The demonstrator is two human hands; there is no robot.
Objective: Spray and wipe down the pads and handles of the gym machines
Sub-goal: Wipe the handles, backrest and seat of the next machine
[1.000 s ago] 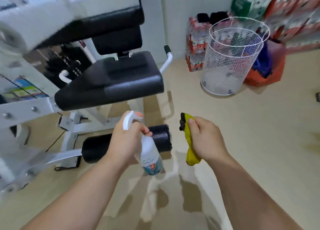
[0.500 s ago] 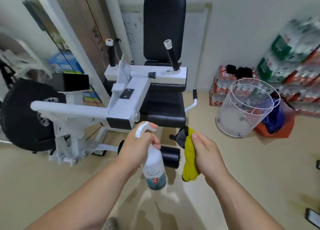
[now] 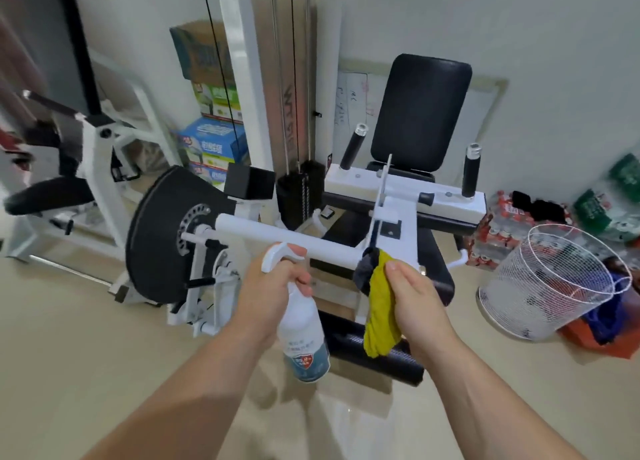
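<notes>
My left hand (image 3: 273, 286) grips a white spray bottle (image 3: 304, 342) by its neck, a finger over the trigger, nozzle pointing left. My right hand (image 3: 415, 303) holds a yellow and grey cloth (image 3: 379, 317) that hangs down from its fingers. Both are held in front of a white leg machine. Its black back pad (image 3: 420, 113) stands upright against the wall. Two black upright handles (image 3: 351, 148) (image 3: 470, 172) rise from the white crossbar. A black roller pad (image 3: 377, 348) lies low, partly behind the bottle and cloth. The seat pad (image 3: 440, 272) is mostly hidden.
A large black round weight disc (image 3: 156, 238) hangs on the machine's left. Behind it stand a cable weight stack (image 3: 294, 89) and stacked cartons (image 3: 211, 113). Another machine with a black pad (image 3: 48, 193) is at far left. A white wire basket (image 3: 550, 283) and drink packs (image 3: 495, 231) are at the right.
The view has lifted and pulled back, so the back pad, handles and weight stack now show. Both hands keep the same hold on bottle and cloth.
</notes>
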